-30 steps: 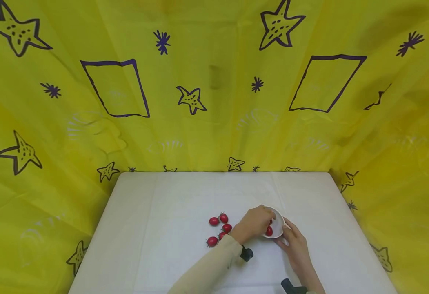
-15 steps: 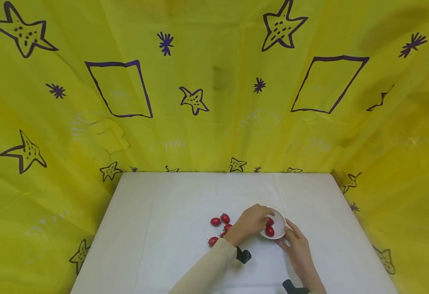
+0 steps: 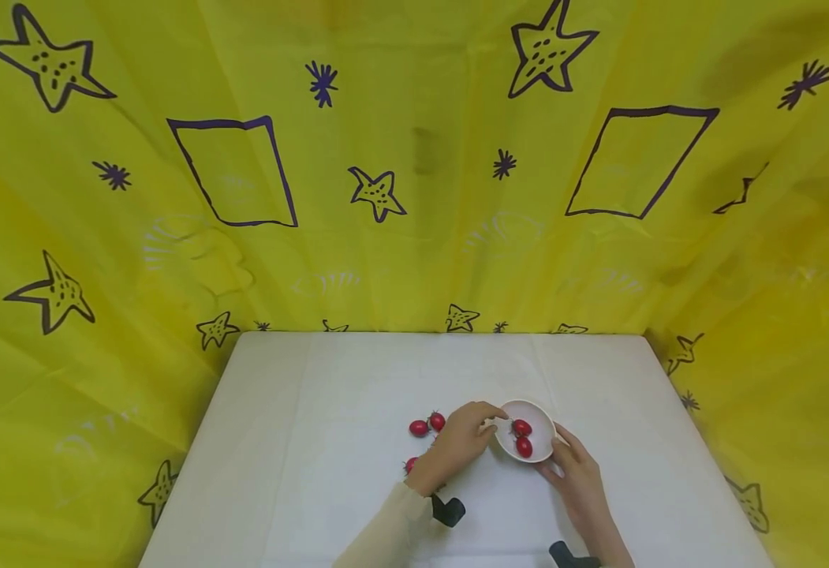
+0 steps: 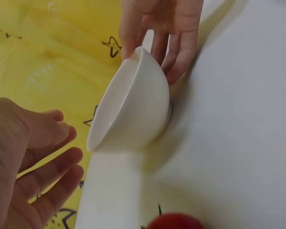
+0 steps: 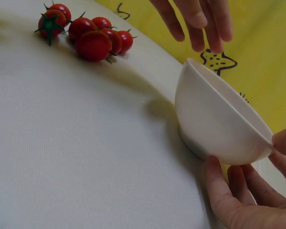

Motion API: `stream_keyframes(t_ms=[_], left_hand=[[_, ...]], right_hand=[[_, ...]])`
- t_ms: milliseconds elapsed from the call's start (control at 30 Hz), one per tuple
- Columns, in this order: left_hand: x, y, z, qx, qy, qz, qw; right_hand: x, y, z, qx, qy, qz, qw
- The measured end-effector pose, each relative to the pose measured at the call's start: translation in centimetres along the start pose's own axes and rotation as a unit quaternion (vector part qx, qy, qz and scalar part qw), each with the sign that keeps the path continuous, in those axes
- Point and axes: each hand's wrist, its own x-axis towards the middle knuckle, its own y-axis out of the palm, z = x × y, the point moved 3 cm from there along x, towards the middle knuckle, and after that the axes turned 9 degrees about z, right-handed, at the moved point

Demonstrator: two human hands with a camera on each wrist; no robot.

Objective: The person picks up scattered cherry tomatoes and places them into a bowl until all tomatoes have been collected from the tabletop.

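My right hand holds a white bowl at its right side, the thumb at the rim and fingers against the underside, as the right wrist view shows. Two red cherry tomatoes with green stems lie inside. Just left of the rim is my left hand, holding nothing, its fingers loosely bent and apart from the bowl in the left wrist view. Several more cherry tomatoes lie grouped on the table; in the head view the left hand and forearm partly hide them.
A white cloth covers the table. Behind and at both sides hangs a yellow curtain with dark star drawings. Each wrist carries a black mount, such as the left wrist mount.
The left hand has drawn out of the bowl leftward, past the rim, uncovering the two tomatoes inside. My right hand keeps its hold on the bowl.
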Motion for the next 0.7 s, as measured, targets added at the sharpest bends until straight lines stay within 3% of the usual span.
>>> stream_keyframes(t_ms=[300,700], left_hand=[[-3.3,-1.3,2.1,-0.029,-0.043,-0.017,0.9985],[-7.4,-3.2,4.5,-0.087,-0.039,-0.105,0.9899]], right_hand=[[0.1,-0.2,-0.1,-0.01,0.008,-0.001,0.9999],[0.0,-0.1,-0.1,-0.005,0.009,0.003,0.9999]])
